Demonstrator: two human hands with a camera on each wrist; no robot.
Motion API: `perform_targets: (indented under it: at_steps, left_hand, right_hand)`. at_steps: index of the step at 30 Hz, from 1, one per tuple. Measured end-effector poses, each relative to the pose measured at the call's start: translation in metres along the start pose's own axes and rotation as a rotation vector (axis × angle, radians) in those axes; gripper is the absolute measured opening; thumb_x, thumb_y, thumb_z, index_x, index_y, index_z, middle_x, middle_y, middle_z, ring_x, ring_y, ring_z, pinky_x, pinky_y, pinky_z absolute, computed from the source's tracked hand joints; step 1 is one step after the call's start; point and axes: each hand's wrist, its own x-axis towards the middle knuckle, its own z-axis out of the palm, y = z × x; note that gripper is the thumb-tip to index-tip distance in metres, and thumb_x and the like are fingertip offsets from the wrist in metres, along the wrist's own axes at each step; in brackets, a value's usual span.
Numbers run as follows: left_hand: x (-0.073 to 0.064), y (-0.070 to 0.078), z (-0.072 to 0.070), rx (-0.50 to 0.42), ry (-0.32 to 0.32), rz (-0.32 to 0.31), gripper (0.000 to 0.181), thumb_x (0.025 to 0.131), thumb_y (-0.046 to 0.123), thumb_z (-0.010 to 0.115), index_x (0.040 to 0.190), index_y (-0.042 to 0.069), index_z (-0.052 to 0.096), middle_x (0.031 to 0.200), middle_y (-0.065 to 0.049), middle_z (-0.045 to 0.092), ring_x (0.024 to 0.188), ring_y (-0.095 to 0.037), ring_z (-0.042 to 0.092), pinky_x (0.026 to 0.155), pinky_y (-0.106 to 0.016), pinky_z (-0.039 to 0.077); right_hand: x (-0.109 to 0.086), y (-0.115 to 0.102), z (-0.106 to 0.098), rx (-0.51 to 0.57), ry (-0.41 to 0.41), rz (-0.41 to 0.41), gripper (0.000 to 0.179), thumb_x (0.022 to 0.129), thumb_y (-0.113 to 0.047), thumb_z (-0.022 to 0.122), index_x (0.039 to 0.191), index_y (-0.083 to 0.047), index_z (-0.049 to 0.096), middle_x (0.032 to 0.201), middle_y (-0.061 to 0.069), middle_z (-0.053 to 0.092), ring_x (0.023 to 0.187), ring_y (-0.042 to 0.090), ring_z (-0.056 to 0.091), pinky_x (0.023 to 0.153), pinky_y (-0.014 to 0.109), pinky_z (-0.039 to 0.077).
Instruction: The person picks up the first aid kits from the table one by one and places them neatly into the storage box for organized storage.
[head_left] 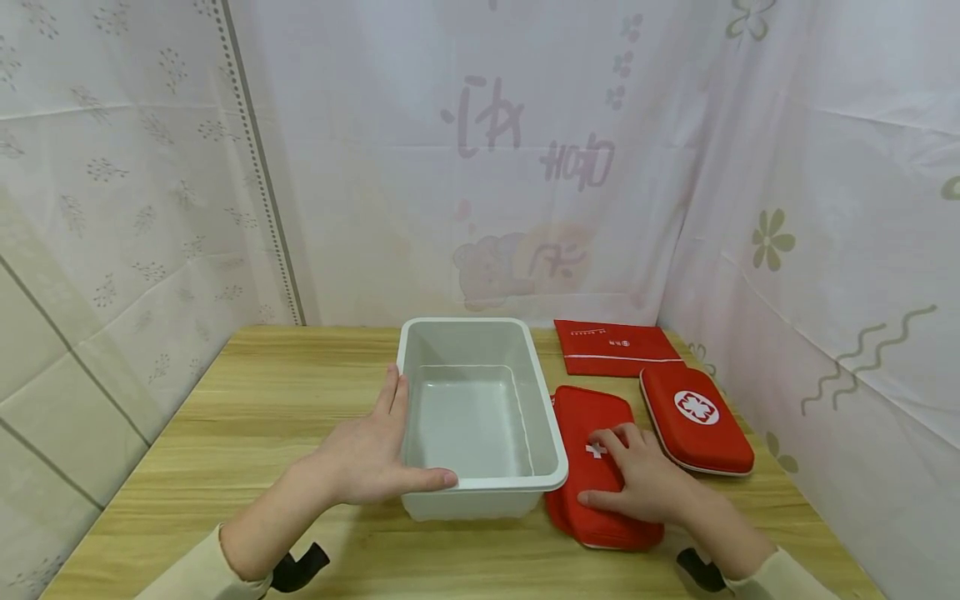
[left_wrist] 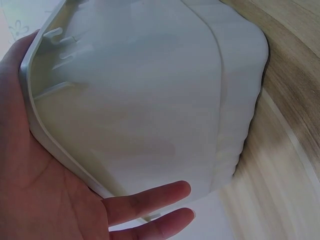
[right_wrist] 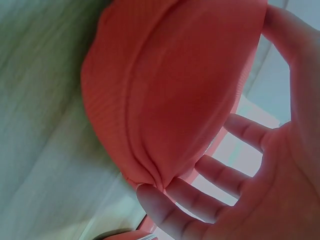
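Note:
A white plastic bin (head_left: 480, 492) stands on the table, its inside showing nothing but its floor. My left hand (head_left: 367, 462) lies at its near left corner, thumb along the front rim and straight fingers against the left side. The left wrist view has two extended fingers (left_wrist: 155, 197) beside the bin's outer wall (left_wrist: 140, 110). Right of the bin lies a soft red first-aid pouch (head_left: 592, 408) with a white cross. My right hand (head_left: 648, 479) rests on it, fingers spread and slightly bent; in the right wrist view fingertips touch the red fabric (right_wrist: 170, 90).
A red hard-shell first-aid case (head_left: 701, 433) with a round white emblem lies right of the pouch. Behind it is a flat red packet (head_left: 615, 346) with a white stripe. Patterned curtains (head_left: 480, 167) enclose the wooden table (head_left: 300, 392) at the back and sides.

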Motion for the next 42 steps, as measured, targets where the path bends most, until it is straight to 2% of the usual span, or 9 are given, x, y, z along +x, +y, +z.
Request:
perform_targets:
  at_steps: [14, 25, 37, 40, 42]
  left_hand:
    - [-0.001, 0.001, -0.001, -0.007, -0.009, -0.008, 0.156, 0.075, 0.097, 0.068, 0.175, 0.0, -0.001, 0.185, -0.018, -0.01, 0.096, -0.032, 0.075, 0.097, -0.054, 0.06]
    - [-0.001, 0.0, -0.001, -0.001, -0.008, -0.009, 0.156, 0.076, 0.096, 0.069, 0.175, -0.002, -0.001, 0.185, -0.02, -0.009, 0.092, -0.032, 0.075, 0.095, -0.054, 0.061]
    - [-0.002, -0.001, 0.0, 0.0, -0.002, -0.006, 0.156, 0.076, 0.095, 0.07, 0.175, -0.003, 0.0, 0.185, -0.021, -0.008, 0.09, -0.03, 0.074, 0.094, -0.054, 0.06]
    - [-0.001, -0.001, 0.001, 0.003, -0.003, -0.005, 0.156, 0.076, 0.096, 0.069, 0.175, -0.002, 0.001, 0.184, -0.02, -0.009, 0.092, -0.033, 0.075, 0.094, -0.055, 0.061]
    - [0.0, -0.001, 0.0, 0.005, -0.003, -0.005, 0.156, 0.076, 0.097, 0.069, 0.175, -0.002, 0.001, 0.184, -0.02, -0.01, 0.095, -0.034, 0.076, 0.094, -0.054, 0.061]
  right_hand:
    - [-0.011, -0.013, 0.002, -0.043, 0.002, 0.003, 0.097, 0.073, -0.076, 0.089, 0.148, -0.02, 0.06, 0.134, 0.01, 0.055, 0.125, 0.036, 0.051, 0.092, 0.059, 0.059]
    - [-0.017, -0.022, -0.001, -0.029, -0.066, 0.06, 0.098, 0.071, -0.075, 0.091, 0.148, -0.024, 0.059, 0.136, 0.011, 0.054, 0.124, 0.035, 0.051, 0.087, 0.057, 0.063]
    - [-0.024, -0.028, 0.001, -0.003, -0.096, 0.072, 0.096, 0.071, -0.073, 0.092, 0.147, -0.025, 0.059, 0.134, 0.009, 0.054, 0.124, 0.034, 0.051, 0.083, 0.054, 0.064]
    - [-0.025, -0.026, -0.001, 0.002, -0.078, 0.06, 0.089, 0.074, -0.074, 0.09, 0.144, -0.025, 0.061, 0.132, 0.008, 0.054, 0.123, 0.032, 0.052, 0.087, 0.054, 0.062]
    - [-0.023, -0.024, -0.004, 0.014, -0.028, 0.044, 0.082, 0.081, -0.071, 0.087, 0.141, -0.022, 0.062, 0.13, 0.009, 0.055, 0.12, 0.03, 0.054, 0.09, 0.055, 0.061]
